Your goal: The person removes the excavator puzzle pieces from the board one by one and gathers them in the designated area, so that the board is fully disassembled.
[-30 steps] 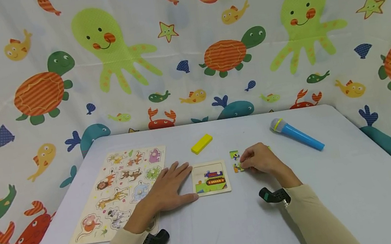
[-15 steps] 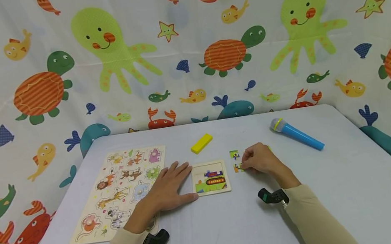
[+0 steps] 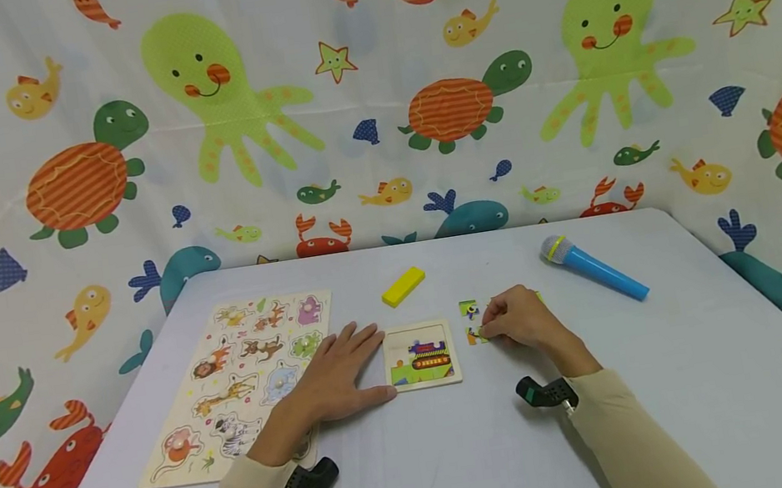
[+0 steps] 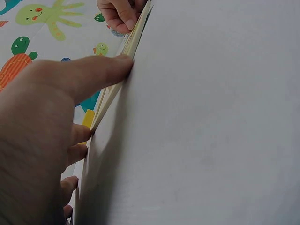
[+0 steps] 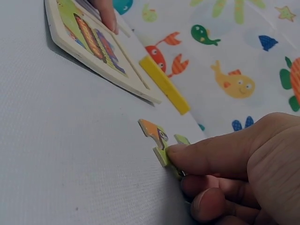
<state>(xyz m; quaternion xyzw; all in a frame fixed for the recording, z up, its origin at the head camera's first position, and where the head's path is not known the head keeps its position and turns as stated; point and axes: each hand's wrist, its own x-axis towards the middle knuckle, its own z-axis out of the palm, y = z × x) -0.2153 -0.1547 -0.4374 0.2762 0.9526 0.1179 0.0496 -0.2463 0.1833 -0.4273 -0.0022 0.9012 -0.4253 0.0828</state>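
My left hand (image 3: 338, 377) lies spread, its straight thumb and fingertips touching the left edge of a small wooden puzzle tray (image 3: 455, 352). Inside the tray, the fitted pieces show part of a colourful tracked vehicle (image 3: 430, 356). To the right of it, my right hand (image 3: 526, 316) pinches a green and orange jigsaw piece (image 5: 160, 152) between thumb and curled fingers, close to the tabletop. Another loose jigsaw piece (image 3: 468, 309) lies just behind. More green pieces are mostly hidden by this hand.
A large animal peg puzzle board (image 3: 186, 393) lies on the left, partly under the left forearm. Behind the tray sits a yellow block (image 3: 403, 286). A blue toy microphone (image 3: 595, 270) rests at the back right. A patterned cloth hangs behind the table.
My right hand and wrist have shifted very slightly to the left, with the fingers still at the jigsaw piece. The left hand and the tray have stayed in place.
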